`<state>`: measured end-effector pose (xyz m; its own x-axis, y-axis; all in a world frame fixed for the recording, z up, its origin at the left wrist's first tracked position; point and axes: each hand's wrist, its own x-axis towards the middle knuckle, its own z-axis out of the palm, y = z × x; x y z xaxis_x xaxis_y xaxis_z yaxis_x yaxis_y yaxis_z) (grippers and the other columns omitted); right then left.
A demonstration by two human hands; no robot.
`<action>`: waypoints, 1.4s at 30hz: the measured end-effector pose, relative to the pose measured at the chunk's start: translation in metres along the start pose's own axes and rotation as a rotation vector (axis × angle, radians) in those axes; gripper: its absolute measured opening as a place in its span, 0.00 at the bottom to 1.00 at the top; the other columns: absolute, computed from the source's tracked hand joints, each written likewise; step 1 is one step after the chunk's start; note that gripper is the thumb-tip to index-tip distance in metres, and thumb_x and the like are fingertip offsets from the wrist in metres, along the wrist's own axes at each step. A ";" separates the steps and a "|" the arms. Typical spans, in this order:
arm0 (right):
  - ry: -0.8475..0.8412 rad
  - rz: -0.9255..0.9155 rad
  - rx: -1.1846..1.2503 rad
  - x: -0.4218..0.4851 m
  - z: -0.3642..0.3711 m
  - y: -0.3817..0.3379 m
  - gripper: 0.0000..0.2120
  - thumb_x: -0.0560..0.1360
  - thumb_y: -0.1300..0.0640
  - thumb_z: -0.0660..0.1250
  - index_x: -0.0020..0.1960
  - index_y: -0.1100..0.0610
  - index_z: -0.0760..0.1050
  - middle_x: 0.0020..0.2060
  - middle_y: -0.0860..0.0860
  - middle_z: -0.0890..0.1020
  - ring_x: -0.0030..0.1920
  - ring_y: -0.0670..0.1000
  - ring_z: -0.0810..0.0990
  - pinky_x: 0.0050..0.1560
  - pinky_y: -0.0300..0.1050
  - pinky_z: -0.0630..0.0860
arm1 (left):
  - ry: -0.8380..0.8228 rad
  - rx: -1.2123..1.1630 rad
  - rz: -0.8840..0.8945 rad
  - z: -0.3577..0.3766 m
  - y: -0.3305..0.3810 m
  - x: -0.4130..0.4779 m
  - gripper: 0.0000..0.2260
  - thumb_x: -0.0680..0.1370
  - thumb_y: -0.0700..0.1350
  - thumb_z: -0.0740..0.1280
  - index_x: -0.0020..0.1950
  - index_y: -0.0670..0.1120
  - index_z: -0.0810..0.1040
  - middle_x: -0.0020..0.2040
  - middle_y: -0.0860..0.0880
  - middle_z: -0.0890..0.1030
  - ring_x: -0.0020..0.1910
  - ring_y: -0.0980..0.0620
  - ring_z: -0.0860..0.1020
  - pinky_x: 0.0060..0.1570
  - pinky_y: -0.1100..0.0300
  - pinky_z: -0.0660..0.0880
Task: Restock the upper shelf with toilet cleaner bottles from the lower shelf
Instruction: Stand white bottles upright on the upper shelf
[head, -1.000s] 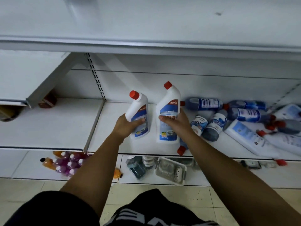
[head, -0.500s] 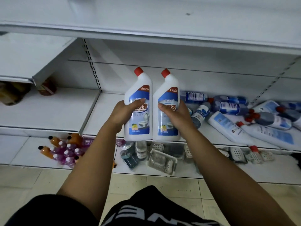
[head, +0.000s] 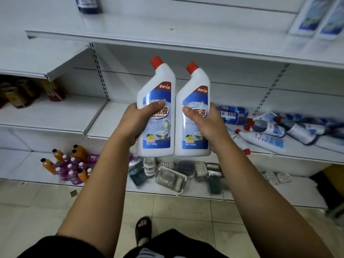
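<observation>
Toilet cleaner bottles (head: 160,80): left hand (head: 135,123) grips one, right hand (head: 208,127) the other, labels (head: 159,135) partly covered.

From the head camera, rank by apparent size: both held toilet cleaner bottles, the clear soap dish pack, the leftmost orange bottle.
1. Left-held bottle and right-held bottle, alike, nearest the camera.
2. Clear soap dish pack.
3. Leftmost orange bottle.

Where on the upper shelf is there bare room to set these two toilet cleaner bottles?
The upper shelf is bare in a wide stretch between the dark bottle at its left and the white bottles at its right. The lower shelf is crowded on the right with lying bottles.
</observation>
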<state>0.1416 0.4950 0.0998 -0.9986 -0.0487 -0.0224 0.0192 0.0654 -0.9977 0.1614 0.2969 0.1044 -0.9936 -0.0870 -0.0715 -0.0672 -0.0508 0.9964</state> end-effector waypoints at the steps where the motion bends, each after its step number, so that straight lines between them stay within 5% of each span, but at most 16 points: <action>1: 0.010 -0.006 0.005 -0.008 -0.007 -0.004 0.22 0.69 0.49 0.77 0.58 0.53 0.74 0.47 0.50 0.86 0.43 0.49 0.86 0.42 0.46 0.82 | 0.002 -0.001 0.019 0.008 0.005 -0.010 0.11 0.74 0.51 0.73 0.51 0.47 0.79 0.45 0.45 0.87 0.42 0.45 0.86 0.44 0.50 0.82; 7: 0.074 -0.059 0.018 -0.052 -0.053 -0.031 0.22 0.67 0.49 0.78 0.56 0.52 0.74 0.47 0.50 0.86 0.44 0.50 0.86 0.48 0.53 0.83 | -0.008 0.009 0.104 0.054 0.035 -0.051 0.11 0.73 0.50 0.73 0.50 0.47 0.79 0.42 0.47 0.87 0.40 0.47 0.86 0.40 0.54 0.81; 22: 0.376 -0.216 0.051 -0.084 -0.187 -0.094 0.19 0.68 0.51 0.78 0.55 0.53 0.76 0.45 0.52 0.87 0.43 0.52 0.87 0.45 0.51 0.83 | -0.265 -0.050 0.241 0.199 0.099 -0.036 0.09 0.72 0.50 0.74 0.48 0.48 0.80 0.41 0.47 0.87 0.38 0.47 0.86 0.38 0.53 0.81; 31: 0.535 -0.319 0.000 -0.036 -0.282 -0.121 0.20 0.69 0.52 0.77 0.57 0.54 0.74 0.45 0.52 0.86 0.42 0.51 0.87 0.41 0.48 0.83 | -0.414 -0.017 0.384 0.302 0.131 0.030 0.12 0.73 0.52 0.74 0.51 0.46 0.81 0.44 0.46 0.87 0.42 0.45 0.86 0.47 0.47 0.82; 42: 0.589 -0.455 -0.075 0.068 -0.391 -0.149 0.24 0.69 0.50 0.78 0.60 0.57 0.74 0.48 0.52 0.86 0.43 0.50 0.87 0.44 0.50 0.83 | -0.427 0.084 0.542 0.410 0.178 0.121 0.10 0.74 0.54 0.73 0.48 0.49 0.82 0.43 0.52 0.87 0.40 0.53 0.86 0.36 0.62 0.80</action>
<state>0.0509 0.8717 0.2722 -0.7689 0.4534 0.4508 -0.3846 0.2352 -0.8926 -0.0081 0.6847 0.2912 -0.8365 0.3217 0.4436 0.4585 -0.0324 0.8881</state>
